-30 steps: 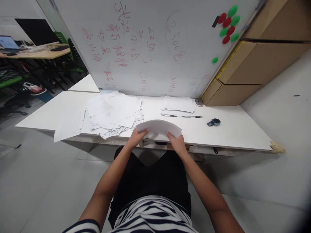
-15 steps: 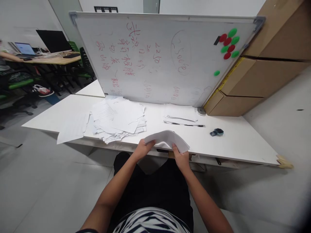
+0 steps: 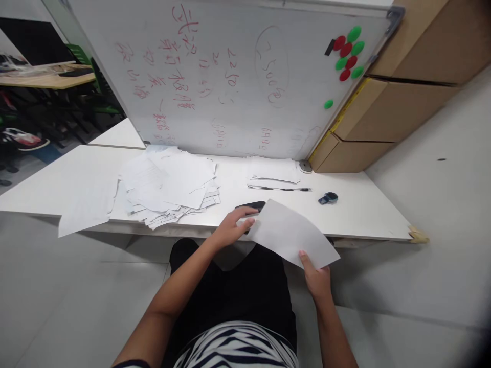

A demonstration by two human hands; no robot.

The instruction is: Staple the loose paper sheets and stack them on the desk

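A white sheet of paper (image 3: 289, 232) is held over the front edge of the white table (image 3: 368, 214). My right hand (image 3: 316, 276) pinches its near right corner, thumb on top. My left hand (image 3: 232, 227) touches the sheet's left edge with the fingers curled, right beside a black object (image 3: 251, 206) lying on the table. I cannot make out what that black object is.
A messy pile of papers (image 3: 169, 186) lies at the left of the table, with one loose sheet (image 3: 86, 204) hanging over the edge. A thin stack (image 3: 274, 171) and a pen (image 3: 280, 188) lie behind. A small dark device (image 3: 328, 198) sits right. A whiteboard (image 3: 238, 76) and cardboard boxes (image 3: 387, 110) stand behind.
The sheet was bowed between both hands; now it lies flat and has swung right and toward me. My right hand pulled back off the table edge. The black object is now uncovered.
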